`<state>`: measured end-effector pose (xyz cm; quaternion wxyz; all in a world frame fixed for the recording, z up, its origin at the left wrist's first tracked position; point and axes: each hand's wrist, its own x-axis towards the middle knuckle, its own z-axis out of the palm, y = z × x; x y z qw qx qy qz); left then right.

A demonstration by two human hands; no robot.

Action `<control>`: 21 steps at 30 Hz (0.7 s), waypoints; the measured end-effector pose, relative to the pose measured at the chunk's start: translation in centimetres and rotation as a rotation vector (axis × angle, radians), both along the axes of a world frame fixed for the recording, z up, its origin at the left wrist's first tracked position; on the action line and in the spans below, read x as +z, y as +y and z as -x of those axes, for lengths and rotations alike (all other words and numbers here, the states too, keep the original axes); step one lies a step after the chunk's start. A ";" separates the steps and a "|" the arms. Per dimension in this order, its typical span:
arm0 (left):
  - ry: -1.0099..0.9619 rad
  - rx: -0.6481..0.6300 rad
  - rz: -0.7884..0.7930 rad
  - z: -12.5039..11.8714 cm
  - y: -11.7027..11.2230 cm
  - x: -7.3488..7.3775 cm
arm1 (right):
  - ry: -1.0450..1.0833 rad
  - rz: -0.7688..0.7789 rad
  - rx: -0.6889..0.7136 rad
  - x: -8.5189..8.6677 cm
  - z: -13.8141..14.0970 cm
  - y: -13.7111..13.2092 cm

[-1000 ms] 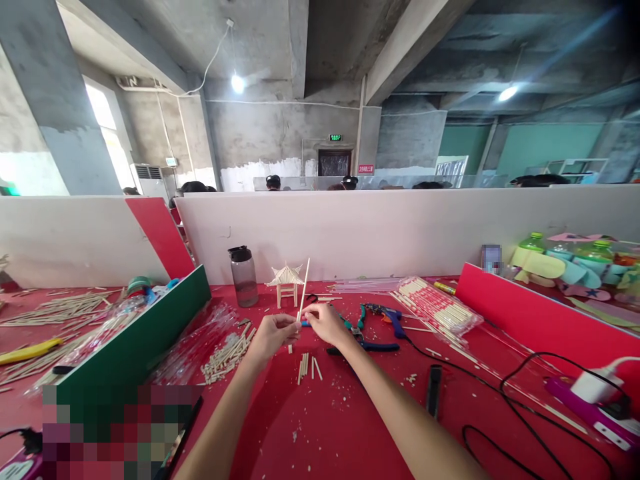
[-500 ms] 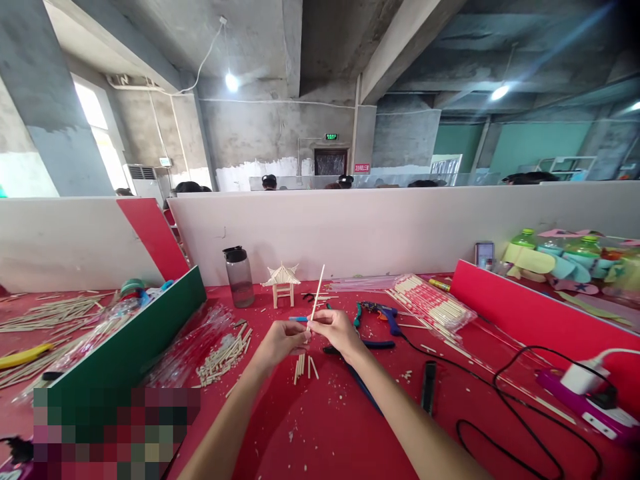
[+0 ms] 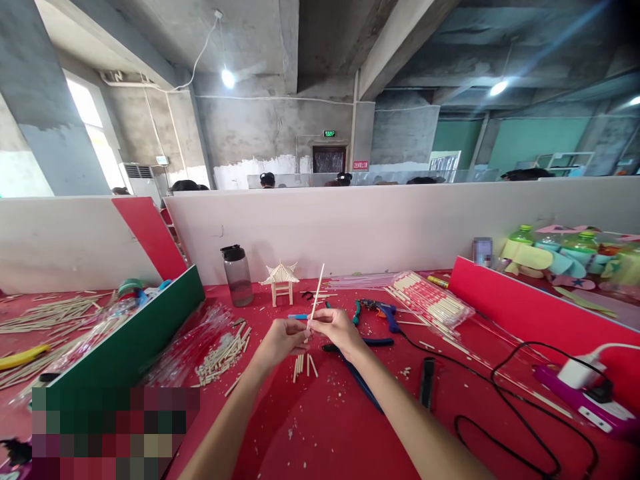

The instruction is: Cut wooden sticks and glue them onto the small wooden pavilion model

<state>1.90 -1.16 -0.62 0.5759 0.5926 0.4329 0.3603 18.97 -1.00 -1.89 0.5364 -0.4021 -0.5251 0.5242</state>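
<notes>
A thin pale wooden stick stands tilted up between my hands, its top leaning slightly right. My right hand pinches it near its lower part. My left hand is closed at the stick's lower end, fingertips meeting those of the right hand. A blue pen-like thing shows just behind the fingers; I cannot tell whether it is touched. Below the hands lie several short cut sticks. Dark-blue-handled pliers lie partly under my right forearm. Beyond stands a small stick-built pavilion.
A dark bottle stands behind a pile of short sticks. To the right are a glue gun, a bagged stick bundle, a black utility knife, a looping cable and a purple power strip. A green divider borders the left.
The view has shifted very slightly. Both hands keep nearly the same pose on the stick, and nothing else has visibly moved.
</notes>
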 end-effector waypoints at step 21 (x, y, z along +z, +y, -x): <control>0.007 0.050 -0.022 -0.8 -0.2 -0.1 | -0.027 -0.081 0.002 -0.4 0.0 0.4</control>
